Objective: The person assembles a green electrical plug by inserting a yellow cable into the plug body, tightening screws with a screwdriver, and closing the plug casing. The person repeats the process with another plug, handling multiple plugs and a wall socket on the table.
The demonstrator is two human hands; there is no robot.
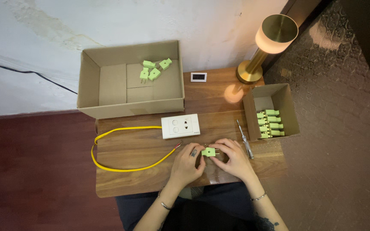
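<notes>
While a screwdriver lies beside, left hand and right hand pinch 1 green plug.

Bare tabletop inside the yellow wire loop; screwdriver flanks right

Matt green plastic plug, glossy wooden table, rough cardboard boxes, shiny brass lamp

I wear a thin bracelet on each bare wrist (dark nail polish, too) and dark trousers.
</notes>
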